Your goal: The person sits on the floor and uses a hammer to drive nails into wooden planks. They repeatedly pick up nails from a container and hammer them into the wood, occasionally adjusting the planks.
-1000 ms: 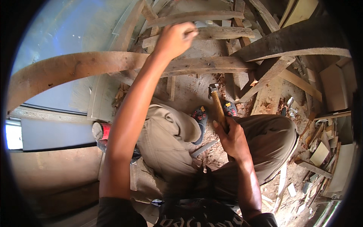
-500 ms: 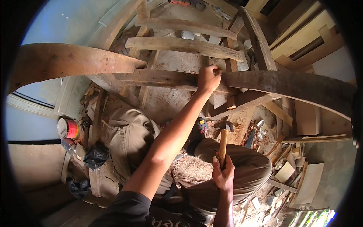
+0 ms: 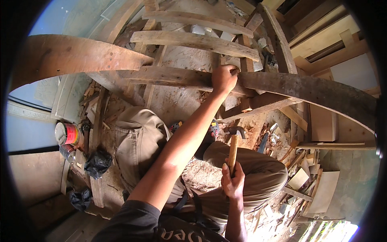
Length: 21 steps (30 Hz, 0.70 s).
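Observation:
My left hand point(image 3: 224, 78) is closed at the horizontal wooden beam point(image 3: 177, 76), close to where it meets the curved dark plank point(image 3: 290, 85). Its fingers are curled on the far side, and whatever they pinch is hidden. My right hand point(image 3: 233, 181), lower down and over my bent right leg, grips a hammer point(image 3: 233, 155) by its wooden handle. The dark metal head is up, apart from the beam. Left of my left hand, a broad curved reddish plank point(image 3: 84, 55) reaches the beam's other end.
Beyond the beam, wooden crosspieces point(image 3: 193, 42) form a frame. On the left stand a paint can point(image 3: 67, 133) and black plastic bags point(image 3: 97, 163). Wood scraps point(image 3: 299, 179) lie at the right, below stacked boards point(image 3: 328, 42). A dark-bladed tool point(image 3: 263, 143) rests among shavings.
My right hand and the hammer have shifted slightly left and the hammer head has tilted. My left hand stays closed at the beam. The whole view has shifted a little.

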{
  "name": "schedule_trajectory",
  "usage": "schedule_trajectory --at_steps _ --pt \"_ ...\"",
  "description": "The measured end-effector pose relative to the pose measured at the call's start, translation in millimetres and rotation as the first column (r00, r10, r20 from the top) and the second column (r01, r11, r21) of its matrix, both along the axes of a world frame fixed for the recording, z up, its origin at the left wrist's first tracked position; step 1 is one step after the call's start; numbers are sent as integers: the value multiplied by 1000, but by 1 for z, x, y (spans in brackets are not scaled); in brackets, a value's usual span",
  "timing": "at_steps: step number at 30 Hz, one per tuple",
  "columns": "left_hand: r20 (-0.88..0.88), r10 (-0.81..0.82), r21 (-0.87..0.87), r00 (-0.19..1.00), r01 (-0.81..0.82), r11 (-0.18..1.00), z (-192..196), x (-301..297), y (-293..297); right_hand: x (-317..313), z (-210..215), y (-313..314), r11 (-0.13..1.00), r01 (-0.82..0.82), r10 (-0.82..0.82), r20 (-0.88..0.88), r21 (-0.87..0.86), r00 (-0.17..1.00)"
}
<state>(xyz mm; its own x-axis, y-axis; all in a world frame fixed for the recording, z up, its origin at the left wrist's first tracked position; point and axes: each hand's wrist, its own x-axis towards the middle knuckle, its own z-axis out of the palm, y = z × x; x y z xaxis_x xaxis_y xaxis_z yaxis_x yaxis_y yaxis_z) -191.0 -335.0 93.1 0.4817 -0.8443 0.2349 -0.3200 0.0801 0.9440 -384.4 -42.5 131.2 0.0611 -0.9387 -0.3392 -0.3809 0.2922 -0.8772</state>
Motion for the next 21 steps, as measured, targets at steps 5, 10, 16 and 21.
schedule_trajectory --at_steps 5,10,16,21 --pt "1 -2 7 1000 2 1000 5 -3 3 12 22 -23 986 -33 32 -10 -164 999" --pt "66 62 13 996 -63 998 3 -4 8 43 87 -91 839 -260 103 -328 -479 939" --pt "80 62 -25 995 -60 998 6 -7 8 69 120 -189 596 -620 121 -706 -511 698" --pt "98 76 -9 992 -75 997 3 -7 5 68 113 -220 547 -773 56 -907 -321 417"
